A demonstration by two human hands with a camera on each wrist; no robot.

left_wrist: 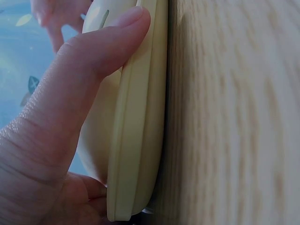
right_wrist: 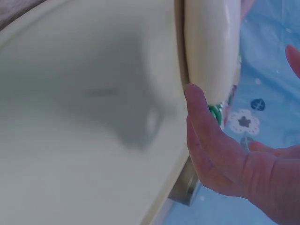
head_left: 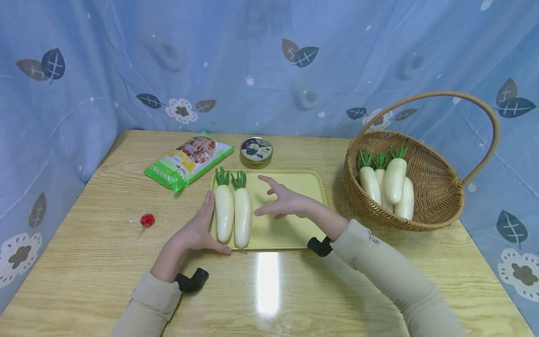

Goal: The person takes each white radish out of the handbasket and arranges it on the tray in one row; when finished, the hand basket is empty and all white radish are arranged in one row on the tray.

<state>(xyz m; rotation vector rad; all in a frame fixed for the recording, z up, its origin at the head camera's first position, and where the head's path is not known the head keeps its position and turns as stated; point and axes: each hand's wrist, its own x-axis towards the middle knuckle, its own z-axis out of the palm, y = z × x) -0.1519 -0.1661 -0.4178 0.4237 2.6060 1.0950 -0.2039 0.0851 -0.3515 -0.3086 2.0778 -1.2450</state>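
Note:
Two white radishes [head_left: 243,217] with green stems lie side by side on the left part of a yellow tray [head_left: 290,234]. My left hand [head_left: 195,230] holds the tray's front left corner, fingers along the left side and thumb at the front edge. The left wrist view shows the thumb [left_wrist: 101,51] lying over the tray's rim [left_wrist: 133,140]. Above the tray, just right of the radishes, my right hand [head_left: 286,201] has its fingers spread and holds nothing. Its fingers [right_wrist: 211,140] appear close to a radish [right_wrist: 213,51] in the right wrist view; contact cannot be told.
At the right stands a wicker basket [head_left: 438,187] with a tall handle and several white radishes [head_left: 395,180] inside. Behind the tray are a green food packet [head_left: 189,159] and a round tin [head_left: 256,150]. A red lollipop [head_left: 147,220] lies at the left on the wooden table [head_left: 105,262].

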